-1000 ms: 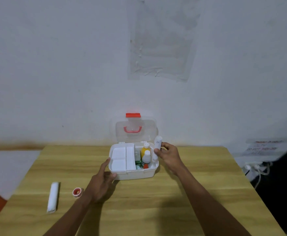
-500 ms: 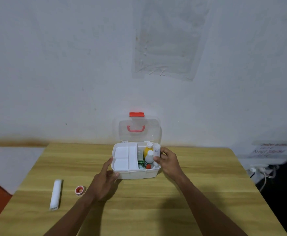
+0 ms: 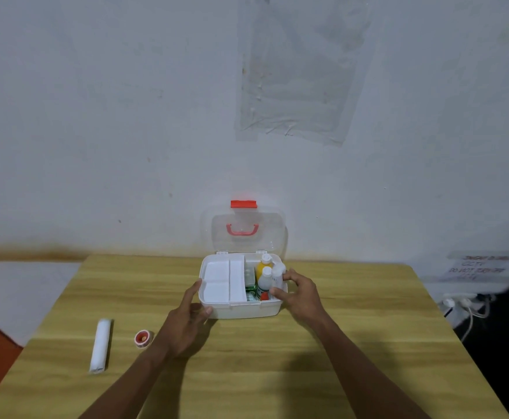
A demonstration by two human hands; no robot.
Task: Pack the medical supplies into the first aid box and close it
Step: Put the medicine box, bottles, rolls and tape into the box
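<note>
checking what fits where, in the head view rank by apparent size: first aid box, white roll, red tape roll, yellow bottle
1. first aid box
2. white roll
3. and 4. yellow bottle and red tape roll: unsure, since the bottle is partly hidden and farther away.

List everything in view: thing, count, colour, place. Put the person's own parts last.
first aid box: 1, white, middle of table, open
lid: 1, clear, red handle and latch, upright behind box
tray insert: 1, white, left part of box
yellow bottle: 1, white cap, right part of box
white bottles: 2, right part of box
bandage roll: 1, white, table front left
tape roll: 1, red and white, beside bandage roll
table: 1, light wood
left hand: at box's left front corner
right hand: on rightmost white bottle
</note>
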